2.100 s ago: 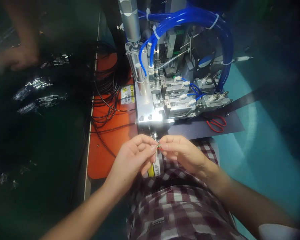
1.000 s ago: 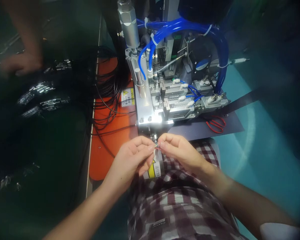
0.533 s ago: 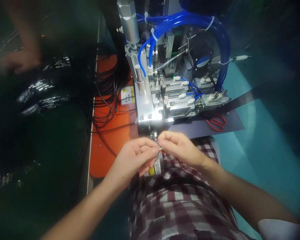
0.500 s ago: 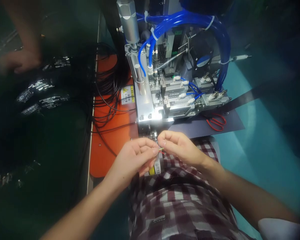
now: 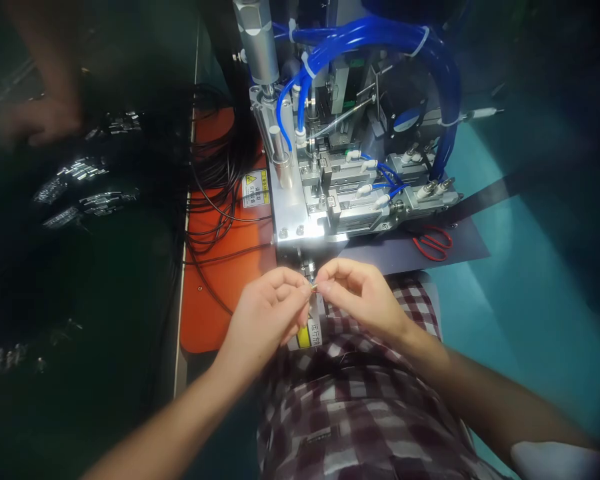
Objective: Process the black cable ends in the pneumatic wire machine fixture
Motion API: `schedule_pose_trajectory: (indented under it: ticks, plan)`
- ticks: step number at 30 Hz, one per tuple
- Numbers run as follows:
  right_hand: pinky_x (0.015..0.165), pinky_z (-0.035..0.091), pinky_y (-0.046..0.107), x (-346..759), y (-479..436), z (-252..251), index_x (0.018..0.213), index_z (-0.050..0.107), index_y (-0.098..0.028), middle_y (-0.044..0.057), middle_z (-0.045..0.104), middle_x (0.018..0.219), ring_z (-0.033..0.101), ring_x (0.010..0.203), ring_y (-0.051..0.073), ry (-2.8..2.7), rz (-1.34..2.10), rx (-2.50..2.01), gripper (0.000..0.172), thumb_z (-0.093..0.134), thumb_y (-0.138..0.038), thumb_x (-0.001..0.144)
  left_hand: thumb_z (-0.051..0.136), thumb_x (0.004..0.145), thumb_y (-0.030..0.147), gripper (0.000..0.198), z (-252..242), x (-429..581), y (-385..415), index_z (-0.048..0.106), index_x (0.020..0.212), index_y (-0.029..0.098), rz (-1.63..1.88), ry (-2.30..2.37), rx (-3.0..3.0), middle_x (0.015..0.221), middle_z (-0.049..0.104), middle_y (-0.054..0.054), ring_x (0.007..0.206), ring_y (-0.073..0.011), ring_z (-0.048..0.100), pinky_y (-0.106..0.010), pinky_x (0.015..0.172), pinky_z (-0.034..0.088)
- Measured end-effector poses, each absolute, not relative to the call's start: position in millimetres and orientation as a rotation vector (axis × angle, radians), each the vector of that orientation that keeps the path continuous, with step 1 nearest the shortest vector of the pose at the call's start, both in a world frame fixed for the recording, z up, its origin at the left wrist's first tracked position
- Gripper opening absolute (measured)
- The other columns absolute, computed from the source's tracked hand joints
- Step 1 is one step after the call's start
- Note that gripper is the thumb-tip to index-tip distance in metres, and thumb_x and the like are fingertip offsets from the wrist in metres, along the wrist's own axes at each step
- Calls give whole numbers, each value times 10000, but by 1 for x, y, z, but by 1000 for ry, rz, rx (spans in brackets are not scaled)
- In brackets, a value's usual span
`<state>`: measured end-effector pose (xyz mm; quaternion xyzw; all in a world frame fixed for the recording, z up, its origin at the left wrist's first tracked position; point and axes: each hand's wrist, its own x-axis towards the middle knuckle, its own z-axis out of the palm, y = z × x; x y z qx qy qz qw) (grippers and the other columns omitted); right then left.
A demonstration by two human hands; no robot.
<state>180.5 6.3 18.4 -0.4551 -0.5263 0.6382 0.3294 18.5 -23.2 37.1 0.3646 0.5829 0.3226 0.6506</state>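
My left hand (image 5: 267,313) and my right hand (image 5: 357,293) meet fingertip to fingertip just below the front edge of a metal machine (image 5: 325,193). Both pinch the thin coloured wire ends (image 5: 313,287) of a small cable between thumb and forefinger. The wire tips show only as a tiny yellowish bit between the fingers; the cable's run is hidden. Behind the hands a yellow-and-white label (image 5: 310,331) shows on the machine's front. My checked shirt (image 5: 350,400) fills the lower middle.
Blue air hoses (image 5: 380,40) arch over the machine, and a steel cylinder (image 5: 257,37) stands at its back left. Black cables (image 5: 215,193) loop over an orange mat (image 5: 220,280). Red scissors (image 5: 433,243) lie on the right. Another person's hand (image 5: 37,123) rests at far left near shiny connectors (image 5: 85,180).
The pinching fingertips have crept slightly up toward the machine's front edge, and the fingers have shifted a little on the wire ends. The other person's hand has barely moved.
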Motion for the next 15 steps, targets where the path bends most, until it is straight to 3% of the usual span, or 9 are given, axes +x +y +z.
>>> schedule_pose_trajectory:
  ticks: [10,15]
  plan:
    - [394,263,195,174,4,21,761,590,-146,-55,508,575,348,435,45,-1152,1817,-1206,196,686,-316,761,541,890,300,132,38,24,-25,494,839,187,819,1277,806,526,518,58,397,-29,312,-137,379,234]
    - [417,298,201,172,-2,19,751,566,-164,-73,465,543,367,433,52,-1236,1724,-1226,131,638,-264,797,529,894,275,117,40,25,-25,479,835,187,835,1287,813,527,513,62,400,-29,310,-139,389,242]
